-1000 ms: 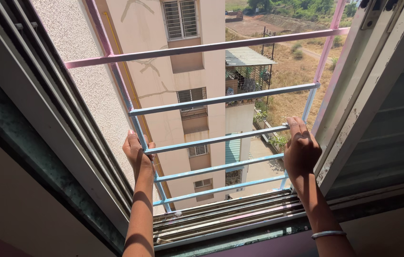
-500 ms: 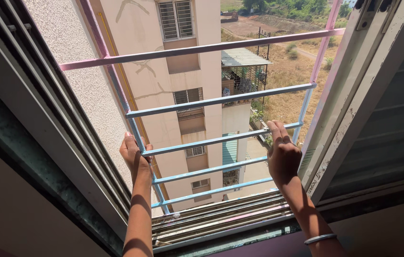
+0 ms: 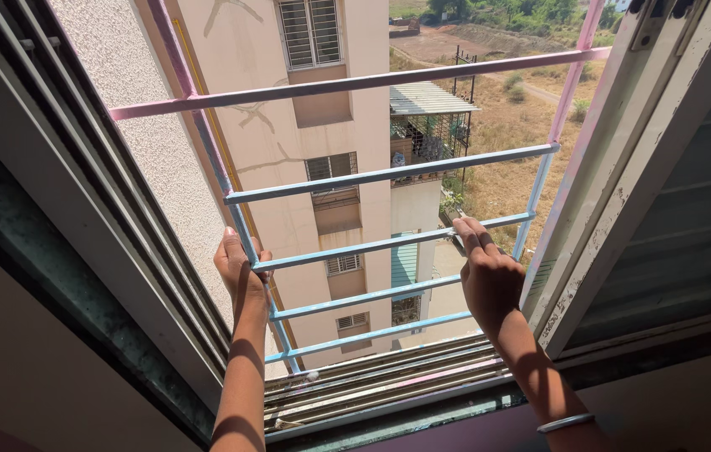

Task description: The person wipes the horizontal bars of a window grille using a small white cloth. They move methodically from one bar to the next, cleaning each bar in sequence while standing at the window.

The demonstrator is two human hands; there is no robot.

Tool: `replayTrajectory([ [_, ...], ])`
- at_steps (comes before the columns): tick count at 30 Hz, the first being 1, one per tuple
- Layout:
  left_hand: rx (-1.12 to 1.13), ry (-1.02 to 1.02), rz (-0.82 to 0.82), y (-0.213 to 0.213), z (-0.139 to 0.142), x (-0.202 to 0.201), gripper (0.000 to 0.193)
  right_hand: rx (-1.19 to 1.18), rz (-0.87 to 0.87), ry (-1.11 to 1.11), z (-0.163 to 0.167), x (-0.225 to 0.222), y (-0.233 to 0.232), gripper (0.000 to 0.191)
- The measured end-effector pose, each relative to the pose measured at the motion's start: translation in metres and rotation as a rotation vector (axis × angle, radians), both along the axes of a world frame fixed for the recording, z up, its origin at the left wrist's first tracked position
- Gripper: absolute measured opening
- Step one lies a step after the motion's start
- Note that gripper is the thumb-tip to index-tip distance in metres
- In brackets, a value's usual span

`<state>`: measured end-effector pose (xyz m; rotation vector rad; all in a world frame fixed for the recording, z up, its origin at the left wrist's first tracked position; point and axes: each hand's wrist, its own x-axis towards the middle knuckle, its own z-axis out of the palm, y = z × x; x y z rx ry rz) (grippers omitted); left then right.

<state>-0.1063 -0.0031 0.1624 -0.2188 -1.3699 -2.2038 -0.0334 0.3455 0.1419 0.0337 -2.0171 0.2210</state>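
Both hands are out the open window on the blue grille (image 3: 389,173). Left hand (image 3: 240,269) wraps the upright bar at the left corner, fingers closed round it. Right hand (image 3: 489,276) grips a horizontal bar near its right end, fingers curled over; thumb position hard to tell. Window track (image 3: 381,381) runs below both wrists. Sliding window frame (image 3: 623,167) sits just right of the right hand.
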Motion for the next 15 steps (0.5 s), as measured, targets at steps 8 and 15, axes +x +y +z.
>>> replayTrajectory([
  [8,0.021,0.030,0.011,0.000,-0.005,-0.004,0.043,-0.005,0.087,0.029,-0.005,-0.008,0.006,0.050],
  [15,0.035,0.053,0.014,-0.002,-0.006,-0.005,0.042,-0.060,-0.028,0.134,-0.003,-0.014,-0.013,0.046],
])
